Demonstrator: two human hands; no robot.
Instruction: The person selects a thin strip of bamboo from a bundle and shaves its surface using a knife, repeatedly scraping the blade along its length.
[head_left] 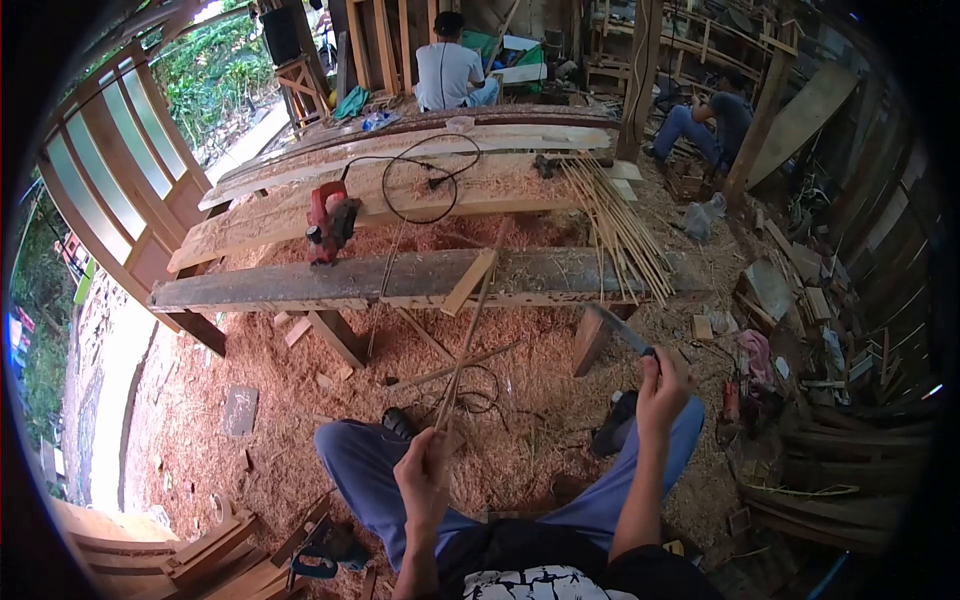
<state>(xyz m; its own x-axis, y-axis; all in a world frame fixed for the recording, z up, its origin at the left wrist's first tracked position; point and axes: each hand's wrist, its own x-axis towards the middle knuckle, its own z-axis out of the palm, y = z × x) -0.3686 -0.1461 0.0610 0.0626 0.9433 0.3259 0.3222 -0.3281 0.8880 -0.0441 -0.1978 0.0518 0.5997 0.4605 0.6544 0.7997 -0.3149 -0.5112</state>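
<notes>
Left hand fingers clenched round thin bamboo strip; right hand fingers grasp knife. Red planer on bench, markings too small to read.

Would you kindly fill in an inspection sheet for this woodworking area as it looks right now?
Surface: long planks laid as a bench, covered in shavings.
Job's things: thin stick; knife.
Clutter: red planer and bundle of sticks on the planks; offcuts on the floor.
Hands: left hand grips the thin stick; right hand grips the knife.
Cables: black cable looped on the planks.
Surroundings: person in white and person in blue seated beyond.
</notes>
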